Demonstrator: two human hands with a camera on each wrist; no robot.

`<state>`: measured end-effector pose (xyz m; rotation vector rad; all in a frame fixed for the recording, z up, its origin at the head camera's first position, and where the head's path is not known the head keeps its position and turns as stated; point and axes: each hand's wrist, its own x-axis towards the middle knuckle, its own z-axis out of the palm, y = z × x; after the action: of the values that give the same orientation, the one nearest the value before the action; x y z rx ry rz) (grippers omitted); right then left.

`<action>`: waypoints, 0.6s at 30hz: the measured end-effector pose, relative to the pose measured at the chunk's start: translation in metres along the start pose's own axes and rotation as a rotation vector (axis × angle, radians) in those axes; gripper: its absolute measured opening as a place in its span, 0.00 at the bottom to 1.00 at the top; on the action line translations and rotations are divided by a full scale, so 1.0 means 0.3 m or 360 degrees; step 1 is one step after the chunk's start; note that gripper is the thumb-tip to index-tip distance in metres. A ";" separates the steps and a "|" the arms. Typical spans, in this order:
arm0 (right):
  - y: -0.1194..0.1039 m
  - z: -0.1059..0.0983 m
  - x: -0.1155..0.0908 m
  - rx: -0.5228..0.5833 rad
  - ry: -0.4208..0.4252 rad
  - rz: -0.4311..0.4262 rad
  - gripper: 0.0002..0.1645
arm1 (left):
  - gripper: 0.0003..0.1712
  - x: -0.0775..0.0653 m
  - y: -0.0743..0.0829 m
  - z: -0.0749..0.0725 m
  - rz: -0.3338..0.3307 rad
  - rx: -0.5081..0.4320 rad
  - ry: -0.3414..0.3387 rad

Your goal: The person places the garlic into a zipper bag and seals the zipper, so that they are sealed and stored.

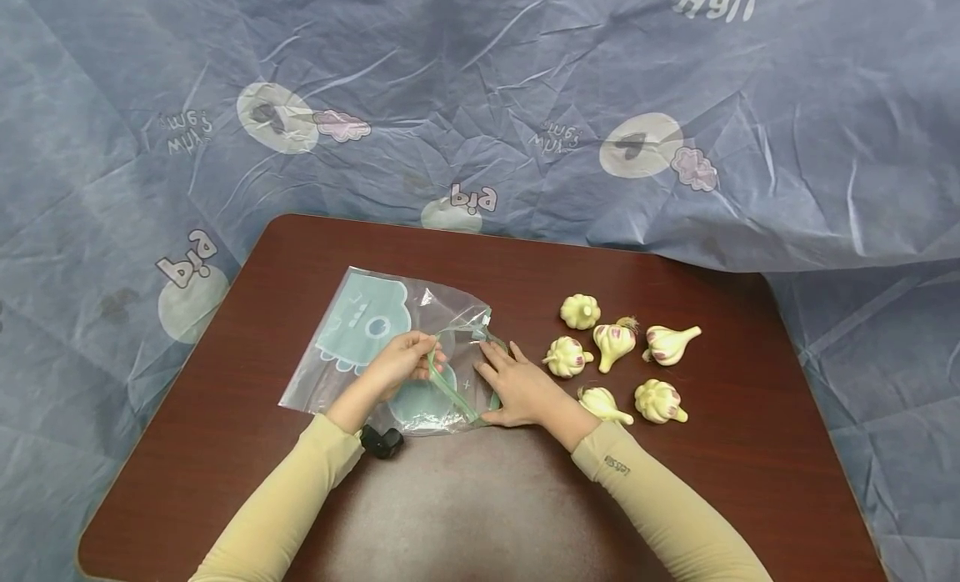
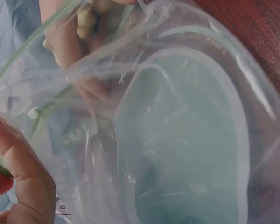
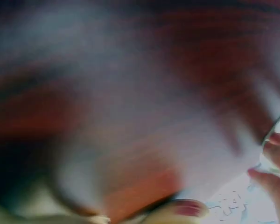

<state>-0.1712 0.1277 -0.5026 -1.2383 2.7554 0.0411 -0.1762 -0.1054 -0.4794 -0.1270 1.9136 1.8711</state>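
A clear zip bag [image 1: 442, 295] with a pale green cartoon print lies on the table, its green-edged mouth facing right and spread apart. My left hand [image 1: 401, 365] pinches one green rim and lifts it; in the left wrist view its fingers [image 2: 25, 172] hold that strip. With fingers spread, my right hand [image 1: 525, 388] rests at the mouth on the lower rim, and shows through the plastic in the left wrist view. Just right of it lie several garlic bulbs [image 1: 567, 357], cream with purple patches. The right wrist view is mostly blurred.
The brown table [image 1: 720, 482] has rounded corners. A blue-grey patterned cloth [image 1: 480, 107] hangs behind and around it. Another garlic bulb [image 1: 603, 405] lies close under the right wrist. A small black device [image 1: 382, 442] sits at the left wrist.
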 end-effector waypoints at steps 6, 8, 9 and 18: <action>-0.028 -0.031 -0.001 -0.0304 -0.0009 -0.0030 0.50 | 0.11 0.003 0.003 0.015 -0.0027 -0.0010 0.0052; -0.034 -0.035 -0.002 -0.0382 0.0016 -0.0063 0.50 | 0.10 0.006 0.004 0.021 -0.0032 -0.0005 0.0062; -0.036 -0.036 -0.004 -0.0415 0.0030 -0.0074 0.50 | 0.11 0.008 0.004 0.024 -0.0029 0.0001 0.0062; -0.040 -0.021 -0.002 -0.0575 0.0369 -0.0355 0.36 | 0.11 0.012 0.015 0.034 -0.0038 0.0033 0.0070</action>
<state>-0.1626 0.1196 -0.4961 -1.7347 2.8679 0.4162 -0.1786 -0.0944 -0.4763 -0.1850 1.9515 1.8465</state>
